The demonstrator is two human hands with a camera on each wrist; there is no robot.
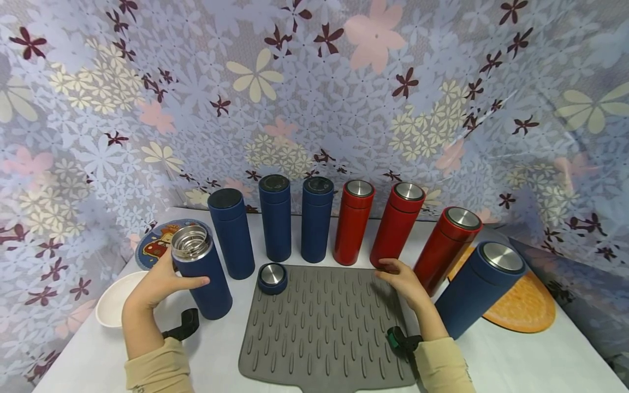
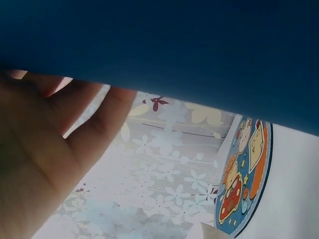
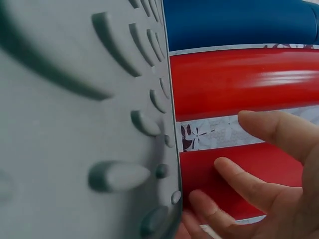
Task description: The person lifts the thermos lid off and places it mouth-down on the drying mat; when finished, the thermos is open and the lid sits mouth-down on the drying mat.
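Observation:
At the left of the head view, my left hand (image 1: 157, 284) holds a lidless blue thermos bottle (image 1: 208, 281), its steel mouth bare and tilted slightly left. The thumb lies across the front; in the left wrist view, the fingers pass behind the blue body (image 2: 199, 55). A blue screw lid (image 1: 272, 275) with a steel top sits on the grey mat's (image 1: 324, 327) far left corner. My right hand (image 1: 405, 281) hovers at the mat's far right, fingers loosely bent and holding nothing. Those fingers are in front of a red thermos bottle (image 1: 398, 224); contact cannot be told.
Blue thermos bottles (image 1: 277, 224) and red ones (image 1: 355, 224) stand in an arc behind the mat. Right of the right hand are another red bottle (image 1: 444, 251) and a large blue one (image 1: 476, 289). A white bowl (image 1: 109, 305) and a cartoon plate (image 1: 144, 248) lie left.

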